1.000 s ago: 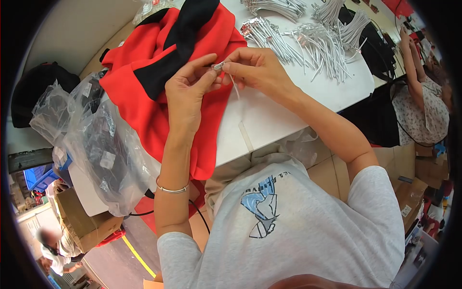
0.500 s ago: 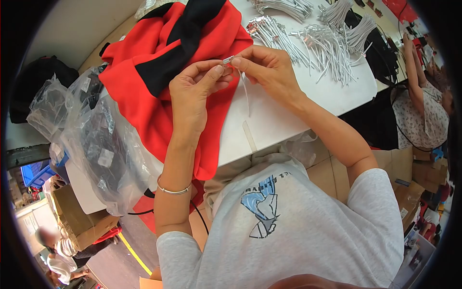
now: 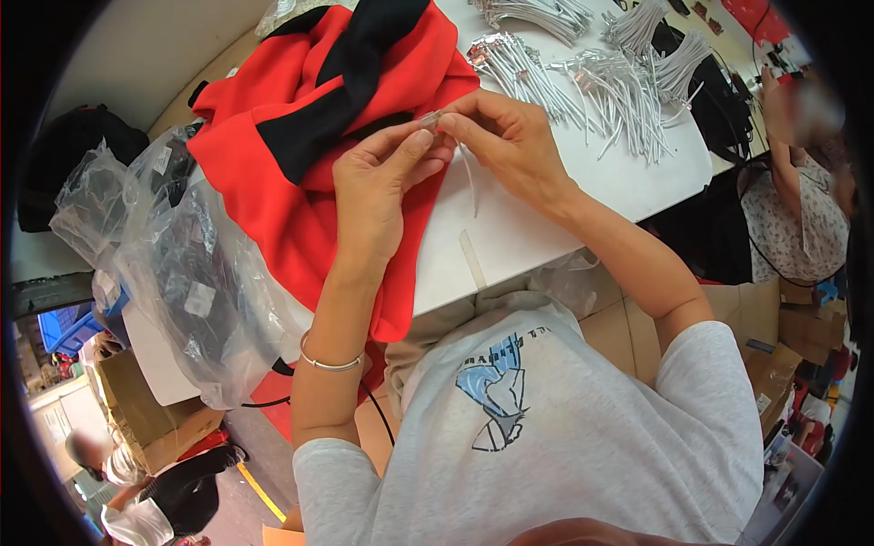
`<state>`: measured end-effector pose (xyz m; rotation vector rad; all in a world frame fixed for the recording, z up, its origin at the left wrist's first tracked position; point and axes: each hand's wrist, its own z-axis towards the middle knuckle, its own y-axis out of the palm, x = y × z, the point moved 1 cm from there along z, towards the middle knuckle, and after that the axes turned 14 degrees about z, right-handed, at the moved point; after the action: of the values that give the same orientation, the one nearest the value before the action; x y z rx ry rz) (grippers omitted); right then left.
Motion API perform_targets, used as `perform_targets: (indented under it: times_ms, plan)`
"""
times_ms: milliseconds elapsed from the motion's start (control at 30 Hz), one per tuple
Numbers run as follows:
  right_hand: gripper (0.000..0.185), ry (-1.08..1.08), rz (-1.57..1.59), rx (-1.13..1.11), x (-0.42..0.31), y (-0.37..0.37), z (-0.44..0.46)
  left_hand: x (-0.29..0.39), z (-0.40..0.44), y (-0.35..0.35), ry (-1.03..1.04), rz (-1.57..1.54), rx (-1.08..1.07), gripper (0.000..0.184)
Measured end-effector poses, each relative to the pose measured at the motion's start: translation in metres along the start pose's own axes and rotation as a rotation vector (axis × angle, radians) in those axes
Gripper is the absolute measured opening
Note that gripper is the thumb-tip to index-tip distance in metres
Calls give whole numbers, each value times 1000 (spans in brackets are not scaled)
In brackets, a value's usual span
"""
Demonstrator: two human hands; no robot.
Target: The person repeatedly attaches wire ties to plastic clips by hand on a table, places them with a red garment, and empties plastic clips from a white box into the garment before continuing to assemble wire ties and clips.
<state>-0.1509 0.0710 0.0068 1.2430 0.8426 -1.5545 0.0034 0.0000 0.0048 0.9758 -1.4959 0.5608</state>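
Observation:
Over the red and black cloth (image 3: 273, 155), my left hand (image 3: 390, 168) pinches a small clear and silvery piece (image 3: 430, 119) between thumb and fingers. My right hand (image 3: 505, 136) is closed at the other end of the same piece, fingertips close to those of my left. A thin white wire (image 3: 471, 182) hangs down from beneath my right fingers over the white table (image 3: 446, 264). Fingertips partly hide the piece, so its details are too small to tell. Bundles of white wires with silvery ends (image 3: 523, 73) lie beyond my right hand.
Crumpled clear plastic bags (image 3: 196, 282) lie at the left table edge, near a black bag (image 3: 82, 155). More wire bundles (image 3: 628, 109) are at the far right. A person in a patterned top (image 3: 792, 218) is at the right, others at the lower left beside a cardboard box (image 3: 150, 400).
Both hands, with the piece, have shifted slightly right and away from my body since the oldest frame. Lately my left hand has moved a little right. People in the background have moved.

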Motion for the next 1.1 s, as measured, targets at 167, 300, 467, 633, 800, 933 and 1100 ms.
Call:
perform_targets:
  times_ms: [167, 300, 467, 633, 800, 933, 1100]
  plan:
    - [7, -38, 87, 71, 4, 5, -1, -1, 0, 1, -58, -113, 33, 20]
    - [8, -145, -10, 55, 9, 4, -3, 0, -1, 3, -65, -127, 62, 18]
    - [10, -266, -171, -15, 8, 6, -4, -4, 0, 1, -52, -125, 97, 17]
    - [11, -296, -177, -36, 5, 9, -5, -3, 0, -4, -44, -127, 129, 17]
    - [12, -457, -276, -21, 10, 4, -3, -5, 3, 0, -64, -116, 100, 16]
    - [12, -566, -359, -55, 11, 4, -6, -7, 1, -4, -70, -89, 102, 16]
    - [11, -454, -321, -50, 6, 4, -8, -5, 3, -4, -35, -38, 60, 15]
